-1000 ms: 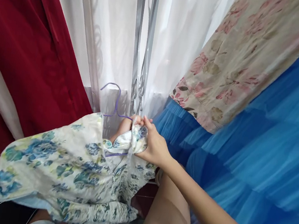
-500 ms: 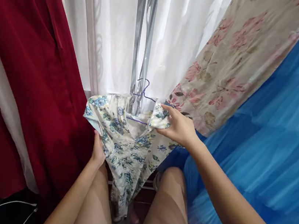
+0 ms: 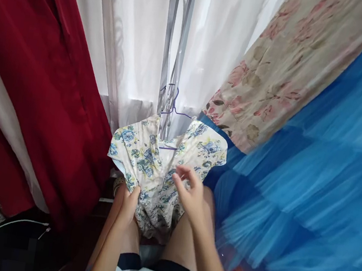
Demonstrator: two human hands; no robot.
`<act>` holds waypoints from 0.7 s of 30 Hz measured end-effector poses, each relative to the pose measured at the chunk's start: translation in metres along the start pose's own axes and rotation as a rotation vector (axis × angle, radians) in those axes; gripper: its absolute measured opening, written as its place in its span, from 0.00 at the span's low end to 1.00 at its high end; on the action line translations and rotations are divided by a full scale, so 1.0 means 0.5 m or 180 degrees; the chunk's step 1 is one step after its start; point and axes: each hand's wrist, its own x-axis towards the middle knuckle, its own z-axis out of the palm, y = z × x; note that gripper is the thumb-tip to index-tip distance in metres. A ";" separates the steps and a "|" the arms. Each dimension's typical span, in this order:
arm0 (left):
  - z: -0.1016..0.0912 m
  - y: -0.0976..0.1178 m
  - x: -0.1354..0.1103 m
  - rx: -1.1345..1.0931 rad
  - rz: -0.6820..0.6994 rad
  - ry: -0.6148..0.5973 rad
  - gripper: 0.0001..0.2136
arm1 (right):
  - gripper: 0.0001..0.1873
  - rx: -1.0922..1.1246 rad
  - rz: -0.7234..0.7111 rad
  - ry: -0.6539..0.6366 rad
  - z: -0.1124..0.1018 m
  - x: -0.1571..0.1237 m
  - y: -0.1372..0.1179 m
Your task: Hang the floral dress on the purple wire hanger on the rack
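A white dress with blue and green flowers (image 3: 147,157) hangs on a purple hanger (image 3: 175,108) in front of my lap. Its hook is up against silvery straps (image 3: 175,54). My left hand (image 3: 129,202) grips the left side of the garment below its sleeve, thumb on the front of the cloth. Over the right half of the front hovers my right hand (image 3: 188,190), slightly blurred, fingers curved and apart with nothing between them. Whether its fingertips touch the cloth I cannot tell. The lower part of the garment falls between my knees.
White curtains (image 3: 141,35) hang behind. A red cloth (image 3: 55,91) hangs at the left; a beige floral cloth (image 3: 257,92) and a layered blue tulle skirt (image 3: 322,182) hang at the right. A black item with a white cord (image 3: 21,220) lies at the lower left.
My right hand has let go of the right shoulder and moved down over the front. That sleeve now lies spread out. My left hand has shifted right and down along the side.
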 end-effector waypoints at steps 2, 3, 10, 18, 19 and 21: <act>0.013 0.005 -0.025 -0.0147 0.0183 0.0047 0.24 | 0.16 0.0428 0.0860 -0.0104 0.058 -0.051 0.045; 0.019 0.009 -0.035 -0.0212 0.0232 0.0049 0.23 | 0.16 0.0589 0.1074 -0.0176 0.081 -0.066 0.064; 0.016 0.027 -0.059 -0.0152 0.0151 0.0101 0.23 | 0.19 0.1129 0.1031 -0.0592 0.109 -0.048 0.064; 0.030 0.073 -0.084 0.0294 0.0451 0.0126 0.24 | 0.18 0.1692 0.1444 -0.0469 0.094 -0.050 0.033; 0.030 0.075 -0.086 0.0292 0.0483 0.0156 0.24 | 0.18 0.1673 0.1421 -0.0421 0.092 -0.051 0.034; 0.024 0.073 -0.090 0.0305 0.0645 0.0421 0.24 | 0.18 0.1571 0.1384 -0.0321 0.084 -0.054 0.037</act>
